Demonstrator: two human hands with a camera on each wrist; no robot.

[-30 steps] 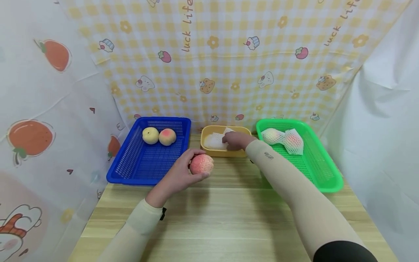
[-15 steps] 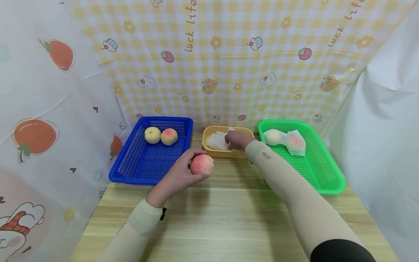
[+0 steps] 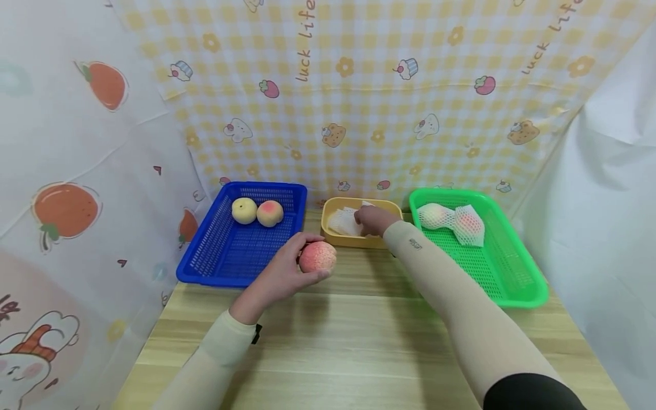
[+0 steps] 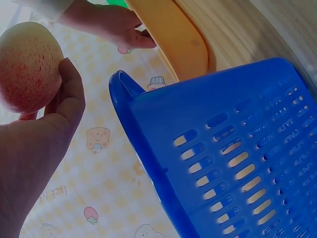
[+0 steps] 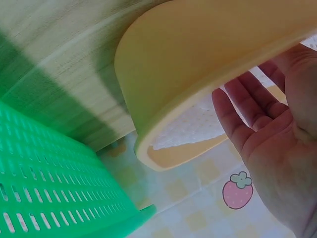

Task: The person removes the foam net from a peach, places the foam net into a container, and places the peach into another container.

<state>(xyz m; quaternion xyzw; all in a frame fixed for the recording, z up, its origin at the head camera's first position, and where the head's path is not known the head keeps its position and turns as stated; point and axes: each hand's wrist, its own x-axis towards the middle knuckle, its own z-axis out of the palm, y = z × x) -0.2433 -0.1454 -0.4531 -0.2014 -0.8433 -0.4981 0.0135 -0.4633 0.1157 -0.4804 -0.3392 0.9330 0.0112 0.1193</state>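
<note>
My left hand (image 3: 284, 273) grips a pink peach (image 3: 318, 257) above the table, thumb below and fingers over its far side. In the left wrist view the peach (image 4: 29, 67) shows a pale top and red speckles. My right hand (image 3: 376, 220) reaches over the rim into a yellow box (image 3: 353, 242) among white foam net sleeves (image 3: 343, 221). The right wrist view shows curled fingers (image 5: 228, 111) inside the rim, beside white netting (image 5: 190, 124). The thumb and index tips are hidden there, and I cannot tell whether they pinch a sleeve.
At left a blue basket (image 3: 233, 280) holds two bare peaches (image 3: 244, 210). On the right stands a green basket (image 3: 530, 279) with two peaches in foam nets (image 3: 468, 225), partly overlapped by my right forearm. A patterned cloth (image 3: 353, 114) hangs behind the wooden table (image 3: 348, 353).
The head view has shifted slightly, so the baskets sit further right. My left hand keeps its hold on the peach. The foam sleeves have shifted and spread a little beside my right hand.
</note>
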